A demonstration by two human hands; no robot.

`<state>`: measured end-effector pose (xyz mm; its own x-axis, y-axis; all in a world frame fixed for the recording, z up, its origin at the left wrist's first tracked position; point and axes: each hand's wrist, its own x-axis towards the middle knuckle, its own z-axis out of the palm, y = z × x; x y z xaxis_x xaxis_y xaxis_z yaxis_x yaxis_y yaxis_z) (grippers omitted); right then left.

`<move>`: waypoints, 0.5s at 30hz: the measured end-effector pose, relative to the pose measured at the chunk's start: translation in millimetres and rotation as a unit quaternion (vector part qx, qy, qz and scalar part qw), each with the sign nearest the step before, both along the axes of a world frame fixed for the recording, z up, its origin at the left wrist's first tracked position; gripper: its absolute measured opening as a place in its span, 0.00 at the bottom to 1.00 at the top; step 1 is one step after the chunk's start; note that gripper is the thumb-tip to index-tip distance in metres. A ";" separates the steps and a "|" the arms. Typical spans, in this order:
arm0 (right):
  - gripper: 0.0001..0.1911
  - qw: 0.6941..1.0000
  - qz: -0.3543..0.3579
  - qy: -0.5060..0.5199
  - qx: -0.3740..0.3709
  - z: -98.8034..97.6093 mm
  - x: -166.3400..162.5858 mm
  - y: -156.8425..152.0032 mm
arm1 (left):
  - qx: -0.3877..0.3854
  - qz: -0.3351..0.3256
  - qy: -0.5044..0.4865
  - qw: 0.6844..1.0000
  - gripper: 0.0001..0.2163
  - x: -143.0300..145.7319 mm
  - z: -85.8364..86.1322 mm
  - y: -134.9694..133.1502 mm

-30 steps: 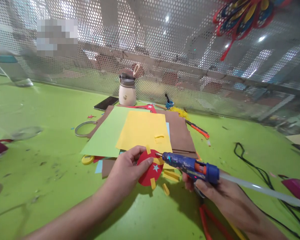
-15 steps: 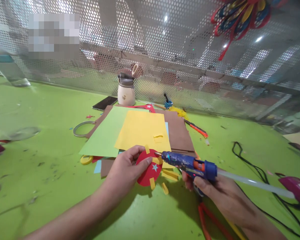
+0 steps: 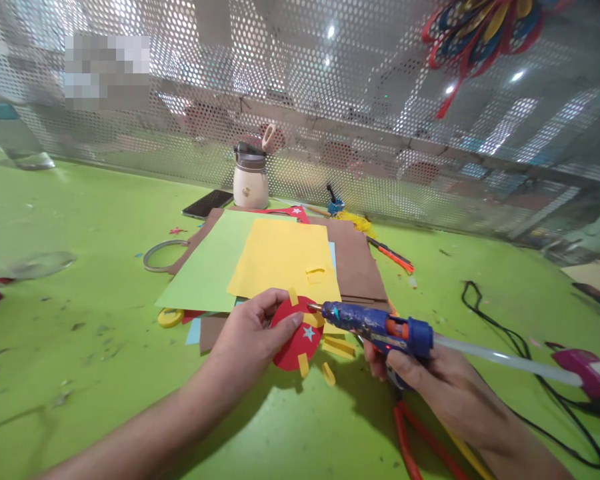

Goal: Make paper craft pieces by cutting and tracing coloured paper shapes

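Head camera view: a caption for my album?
Left hand holds a red disc; right hand points a blue glue gun at it.

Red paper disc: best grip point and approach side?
Likely best: pinch the red paper disc by its left edge, coming from the left, thumb on its face, as the left hand does. It is thin and flat, and the glue gun points in from the right.

Craft workspace: glue gun (image 3: 355, 319), coloured sheets (image 3: 287, 250), scrap-strewn green table (image 3: 105, 200), perforated screen (image 3: 300, 87) behind.
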<state>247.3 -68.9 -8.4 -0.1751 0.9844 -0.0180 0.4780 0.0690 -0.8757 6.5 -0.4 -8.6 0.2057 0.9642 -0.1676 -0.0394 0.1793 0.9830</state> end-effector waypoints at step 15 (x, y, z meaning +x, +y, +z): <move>0.23 1.000 -0.009 0.011 -0.018 -0.4 0.0 -1.3 | -0.018 0.007 -0.012 1.000 0.14 1.2 5.5 -1.3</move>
